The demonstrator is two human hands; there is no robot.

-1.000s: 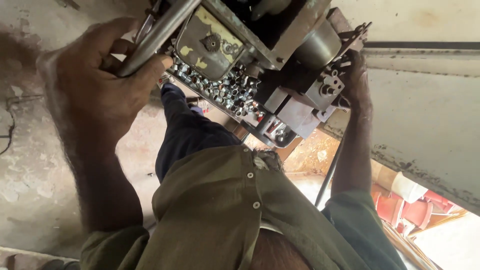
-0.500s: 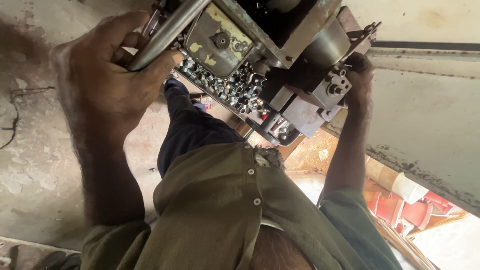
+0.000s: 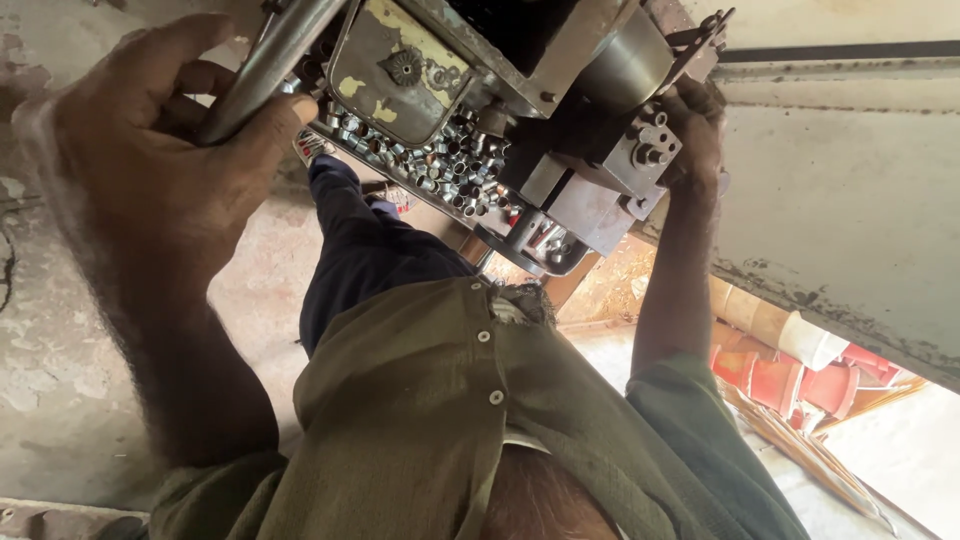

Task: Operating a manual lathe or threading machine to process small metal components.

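Note:
My left hand is wrapped around a long steel lever that rises from a worn metal machine in front of me. My right hand grips the machine's far right side, beside a grey block with bolts. A tray of several small shiny metal sleeves lies under the machine's yellowed cover plate. My olive shirt and dark trouser leg fill the lower middle of the view.
A stained concrete floor runs along the left. A pale, chipped wall or panel stands at the right, with red and white cylinders and wood scraps below it.
The view has shifted, so the machine and both hands sit higher and further right in the frame. Both hands keep the same hold.

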